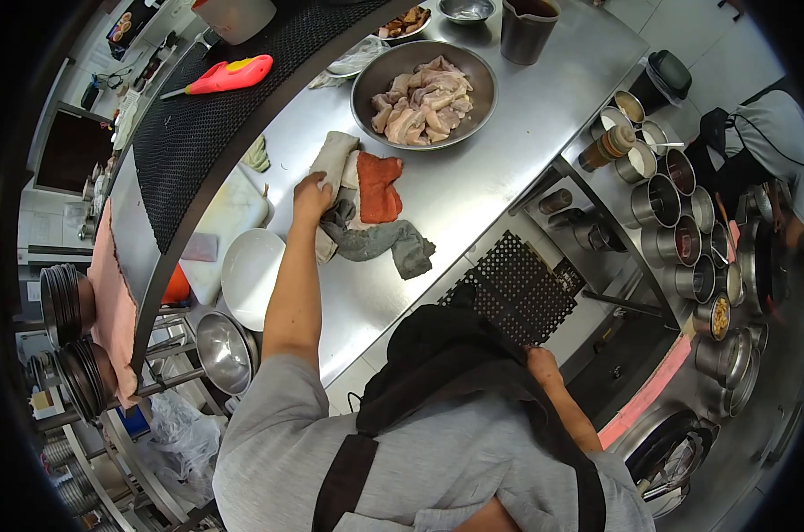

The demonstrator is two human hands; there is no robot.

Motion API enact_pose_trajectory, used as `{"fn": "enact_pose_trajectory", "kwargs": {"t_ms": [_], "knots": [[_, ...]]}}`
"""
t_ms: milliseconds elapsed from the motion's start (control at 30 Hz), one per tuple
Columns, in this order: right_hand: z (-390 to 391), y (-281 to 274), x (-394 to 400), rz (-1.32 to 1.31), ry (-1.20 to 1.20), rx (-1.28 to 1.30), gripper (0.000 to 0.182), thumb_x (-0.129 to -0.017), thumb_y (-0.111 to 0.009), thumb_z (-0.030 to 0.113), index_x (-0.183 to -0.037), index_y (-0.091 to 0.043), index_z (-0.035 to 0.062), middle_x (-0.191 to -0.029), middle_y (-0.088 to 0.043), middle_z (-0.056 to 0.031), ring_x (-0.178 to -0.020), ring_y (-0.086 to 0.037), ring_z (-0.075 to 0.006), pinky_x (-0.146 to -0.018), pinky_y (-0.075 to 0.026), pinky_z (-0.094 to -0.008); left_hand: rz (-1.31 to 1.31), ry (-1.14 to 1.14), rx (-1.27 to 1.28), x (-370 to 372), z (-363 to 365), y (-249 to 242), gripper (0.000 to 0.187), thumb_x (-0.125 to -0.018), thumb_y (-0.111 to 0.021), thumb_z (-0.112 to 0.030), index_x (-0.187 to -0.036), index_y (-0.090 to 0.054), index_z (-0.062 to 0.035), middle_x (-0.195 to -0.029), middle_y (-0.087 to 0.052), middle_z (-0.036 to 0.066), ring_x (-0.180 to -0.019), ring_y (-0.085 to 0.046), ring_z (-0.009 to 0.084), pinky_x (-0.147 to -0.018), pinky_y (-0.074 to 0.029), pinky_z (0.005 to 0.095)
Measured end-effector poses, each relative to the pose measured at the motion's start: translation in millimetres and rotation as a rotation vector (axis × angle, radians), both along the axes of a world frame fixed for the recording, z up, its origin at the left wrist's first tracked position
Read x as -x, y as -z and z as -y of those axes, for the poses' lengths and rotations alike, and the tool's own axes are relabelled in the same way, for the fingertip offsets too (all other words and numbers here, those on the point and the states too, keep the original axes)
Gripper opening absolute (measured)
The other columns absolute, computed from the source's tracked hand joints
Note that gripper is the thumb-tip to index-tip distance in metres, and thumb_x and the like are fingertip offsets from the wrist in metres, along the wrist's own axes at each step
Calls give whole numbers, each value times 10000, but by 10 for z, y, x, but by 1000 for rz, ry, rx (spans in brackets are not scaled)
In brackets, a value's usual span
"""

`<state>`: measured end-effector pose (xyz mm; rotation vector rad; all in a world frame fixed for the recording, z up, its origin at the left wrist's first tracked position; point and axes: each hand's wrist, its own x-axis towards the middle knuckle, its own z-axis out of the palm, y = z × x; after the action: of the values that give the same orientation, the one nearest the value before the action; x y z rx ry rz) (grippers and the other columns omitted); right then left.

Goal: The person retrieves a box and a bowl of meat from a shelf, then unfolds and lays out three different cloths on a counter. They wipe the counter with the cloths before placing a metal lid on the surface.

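My left hand (311,197) reaches over the steel table, its fingers closed on a pale beige cloth (336,152). Beside that cloth lie a folded red-orange cloth (380,188) and a crumpled dark grey cloth (393,244). My right hand (542,363) hangs low at the edge of my black apron (446,341), its fingers curled; what they hold, if anything, is hidden. Beyond the cloths, a wide metal bowl (359,113) contains pieces of raw, pale meat (424,102). Left of my forearm are a white round dish (253,279) and a white cutting board (233,208).
A raised shelf with black mesh (184,142) holds a red-handled lighter (233,76). A dark pitcher (528,34) stands at the table's far side. Several pots (657,202) fill the right-hand counter, where another person (774,133) stands. A perforated mat (521,284) covers the floor.
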<state>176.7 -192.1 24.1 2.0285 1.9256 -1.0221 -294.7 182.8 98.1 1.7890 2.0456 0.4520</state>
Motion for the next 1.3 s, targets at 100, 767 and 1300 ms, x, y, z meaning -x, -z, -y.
{"fn": "enact_pose_trajectory", "kwargs": {"t_ms": [100,767,1300], "knots": [[-11,-80,8,12,17,8,199,-812,-519,135,-944,-631,37,-933,-656,-191,-847,-647,-364,-769,-528,-449,-186,128,-70,-108,-245,183,604,-758,-595,-210,-1329,-465,-62,-1376,-448,174,-1285,-398,351,-1042,-369,391],[-217,-338,53,-42,58,-115,156,-794,-584,140,-908,-620,39,-938,-647,-158,-855,-640,-337,-780,-524,-435,-295,436,-70,-126,-1551,56,541,-709,-494,50,-1238,-550,-49,-1255,-528,167,-1177,-494,336,-1029,-387,387],[-1197,-1515,690,-629,76,-613,345,-793,-693,151,-1103,-613,21,-1064,-627,-164,-971,-613,-341,-828,-506,-371,58,733,21,-838,138,-2245,247,-695,-602,-31,-942,-596,-29,-816,-650,168,-771,-653,334,-700,-502,363]]}}
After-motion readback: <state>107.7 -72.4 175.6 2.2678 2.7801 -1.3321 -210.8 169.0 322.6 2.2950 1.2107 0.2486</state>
